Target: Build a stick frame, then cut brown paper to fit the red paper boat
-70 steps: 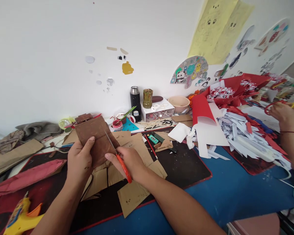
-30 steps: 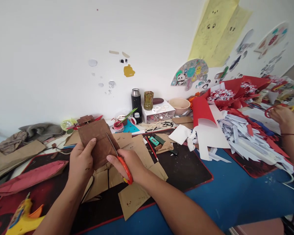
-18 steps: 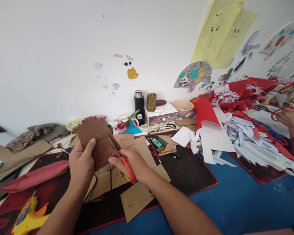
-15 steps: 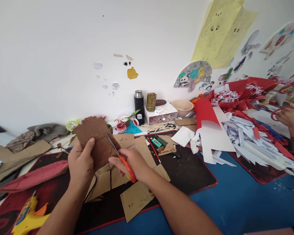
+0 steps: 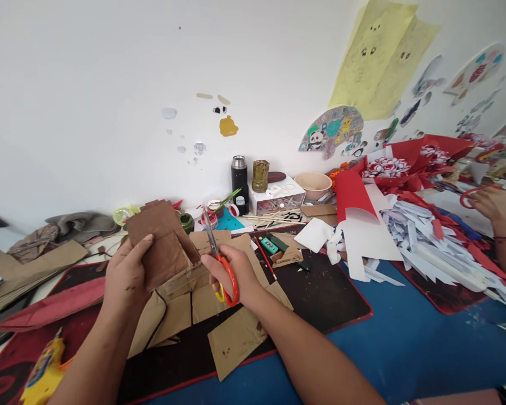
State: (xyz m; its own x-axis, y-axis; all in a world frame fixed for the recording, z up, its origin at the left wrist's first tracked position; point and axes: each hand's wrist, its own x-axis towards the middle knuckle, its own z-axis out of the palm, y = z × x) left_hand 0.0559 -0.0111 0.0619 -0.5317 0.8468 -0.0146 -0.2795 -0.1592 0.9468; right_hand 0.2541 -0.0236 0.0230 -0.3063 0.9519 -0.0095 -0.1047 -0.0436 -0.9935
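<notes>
My left hand [image 5: 129, 270] grips a brown-painted piece of cardboard [image 5: 162, 242] by its left edge, thumb on the face. A narrow strip along the card's right side stands partly apart from it. In my right hand [image 5: 236, 270] are scissors [image 5: 229, 278] with orange and yellow handles. Their blades point up and away, just right of the card and not touching it as far as I can see. Beneath both hands lie pieces of plain cardboard [image 5: 219, 343] on a dark mat [image 5: 320, 298].
A yellow glue gun [image 5: 46, 371] lies at lower left, near a pink padded strip [image 5: 50, 306]. Paint jars [image 5: 186, 223], a black flask [image 5: 239, 180] and a white box [image 5: 278, 197] stand by the wall. White paper strips [image 5: 430, 242] and another person's hand [image 5: 493, 205] are at right.
The scissors have come away from the card's right edge, and their blades now point more upright. A strip has parted from the card's side. My left hand has shifted slightly left.
</notes>
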